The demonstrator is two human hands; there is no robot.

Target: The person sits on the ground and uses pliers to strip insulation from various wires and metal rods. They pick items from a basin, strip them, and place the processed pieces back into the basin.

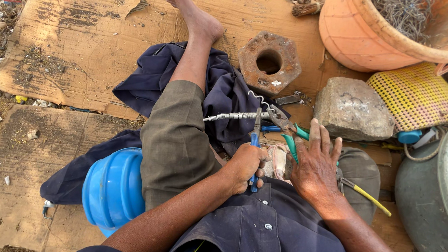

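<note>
My left hand (245,165) grips the blue handles of a pair of pliers (256,135), whose jaws clamp one end of a tightly twisted wire coil (231,117) lying across my knee. My right hand (314,165) is spread, fingers apart, resting just beside a second pair of pliers with green handles (289,131), touching or nearly touching one handle. A loose wavy end of wire (257,97) sticks up near both plier heads. I sit on the ground with one bare leg stretched forward over a dark blue cloth (222,86).
A rusty hexagonal metal block with a hole (269,62) and a grey stone (352,109) lie ahead. An orange tub (360,37) holds several wire pieces. A blue plastic helmet-like object (112,189), a woven yellow mat (416,94), a yellow-handled tool (368,196) and cardboard sheets (72,52) surround me.
</note>
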